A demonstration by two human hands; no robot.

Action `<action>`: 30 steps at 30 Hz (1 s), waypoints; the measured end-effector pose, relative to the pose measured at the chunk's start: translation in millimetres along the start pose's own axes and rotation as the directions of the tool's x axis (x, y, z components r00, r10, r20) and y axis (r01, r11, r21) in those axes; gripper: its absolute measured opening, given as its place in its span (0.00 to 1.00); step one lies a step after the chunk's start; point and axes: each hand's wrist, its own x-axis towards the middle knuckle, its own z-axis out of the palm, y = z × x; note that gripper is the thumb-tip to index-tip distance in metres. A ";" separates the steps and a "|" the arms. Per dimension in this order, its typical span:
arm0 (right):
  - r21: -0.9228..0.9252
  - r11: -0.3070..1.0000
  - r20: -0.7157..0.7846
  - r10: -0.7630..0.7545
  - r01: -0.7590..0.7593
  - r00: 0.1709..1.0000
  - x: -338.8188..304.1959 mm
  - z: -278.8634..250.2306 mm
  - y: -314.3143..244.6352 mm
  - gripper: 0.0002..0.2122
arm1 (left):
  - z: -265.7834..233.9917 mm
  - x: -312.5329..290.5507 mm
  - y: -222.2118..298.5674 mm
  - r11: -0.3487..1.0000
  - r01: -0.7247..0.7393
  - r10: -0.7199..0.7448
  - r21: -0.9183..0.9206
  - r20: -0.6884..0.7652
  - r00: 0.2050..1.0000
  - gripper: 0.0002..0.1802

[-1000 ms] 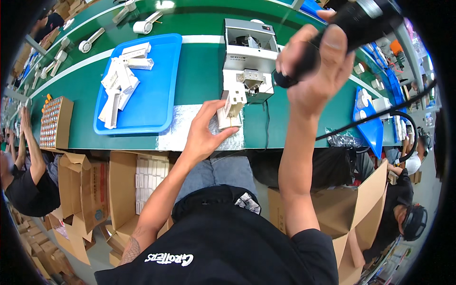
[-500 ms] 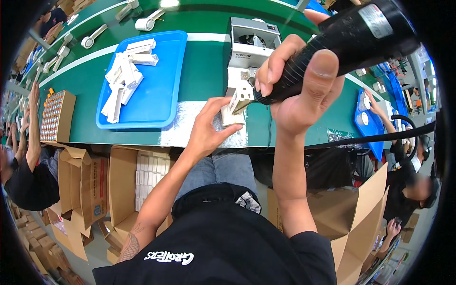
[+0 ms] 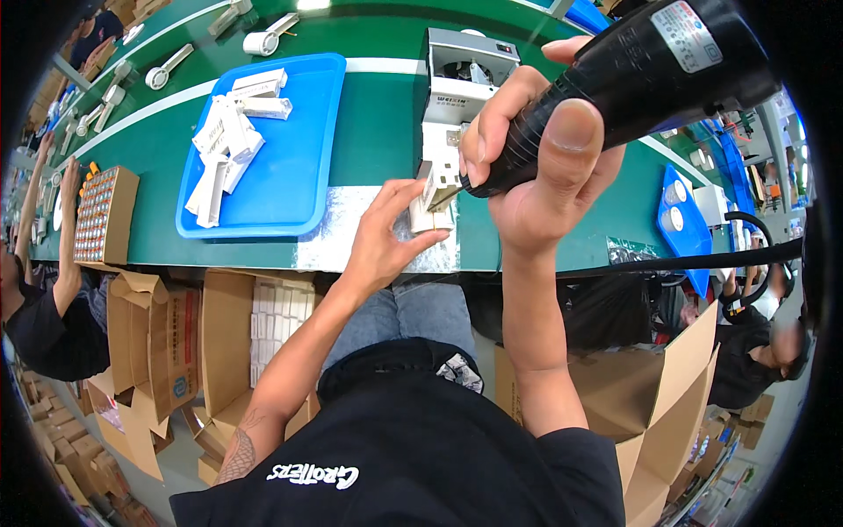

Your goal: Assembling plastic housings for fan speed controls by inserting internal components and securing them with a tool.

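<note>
My right hand (image 3: 540,198) is wrapped round a black electric screwdriver (image 3: 645,83), which tilts down to the left. The thin bit of the screwdriver reaches to a small white plastic housing (image 3: 441,186) with square cut-outs. Between thumb and fingers, my left hand (image 3: 379,235) steadies this housing at its lower end, above a silvery sheet on the bench. Whether the bit touches a screw is too small to tell. Just beyond the housing stands a grey and white screw feeder (image 3: 471,77).
To the left lies a blue tray (image 3: 320,149) with several white plastic parts (image 3: 233,140). A cardboard box of small cylindrical pieces (image 3: 107,215) stands farther left. A black cable (image 3: 685,262) runs in from the right. Open cartons (image 3: 224,342) stand below the bench edge. Co-workers sit on both sides.
My right hand and the screwdriver have shifted slightly left. My left hand stays at the housing. At the right, a co-worker's hand has left the other blue tray.
</note>
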 end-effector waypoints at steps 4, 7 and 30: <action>0.023 1.000 -0.021 0.007 -0.006 1.000 -4.0 1.6 -0.9 0.27 | -0.1 1.1 -1.3 0.998 -0.039 0.039 0.039 0.008 0.999 0.38; -0.047 0.999 -0.058 0.013 -0.015 0.998 -4.8 3.3 -6.6 0.28 | 0.7 0.1 1.9 0.998 -0.033 0.032 0.062 0.009 0.999 0.38; -0.134 0.989 -0.291 0.017 -0.059 0.957 38.0 -31.6 9.4 0.23 | 5.0 0.1 -15.1 0.999 0.019 -0.021 -0.048 -0.042 0.999 0.36</action>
